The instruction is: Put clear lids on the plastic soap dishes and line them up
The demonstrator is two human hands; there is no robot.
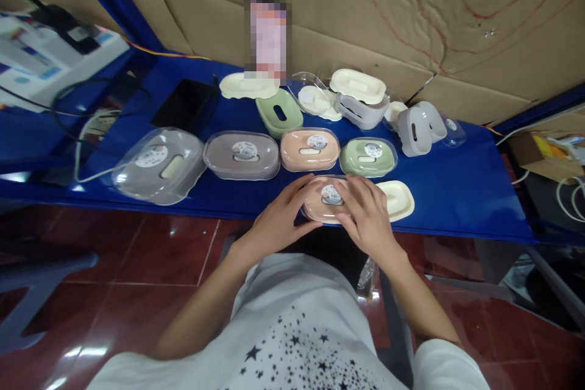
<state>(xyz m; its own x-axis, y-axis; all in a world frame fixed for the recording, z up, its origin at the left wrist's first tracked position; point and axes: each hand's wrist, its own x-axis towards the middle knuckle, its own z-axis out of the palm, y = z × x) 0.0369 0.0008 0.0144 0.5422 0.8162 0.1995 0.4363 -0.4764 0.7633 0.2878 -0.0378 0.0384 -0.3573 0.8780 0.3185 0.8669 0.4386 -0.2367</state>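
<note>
Both my hands grip a peach soap box [325, 198] with a clear lid and a round sticker, at the front edge of the blue table [457, 195]. My left hand [278, 216] wraps its left end, fingers curled over the lid. My right hand [365, 213] covers its right end, fingers pressed on top. A cream tray insert [398, 200] lies just right of my right hand.
Behind it stands a row of lidded boxes: two grey [159, 164] [242, 155], a peach one [309, 149], a green one [368, 156]. Loose lids, bases and trays [359, 100] lie further back. A black phone [185, 105] and cables sit at left. Cardboard lines the wall.
</note>
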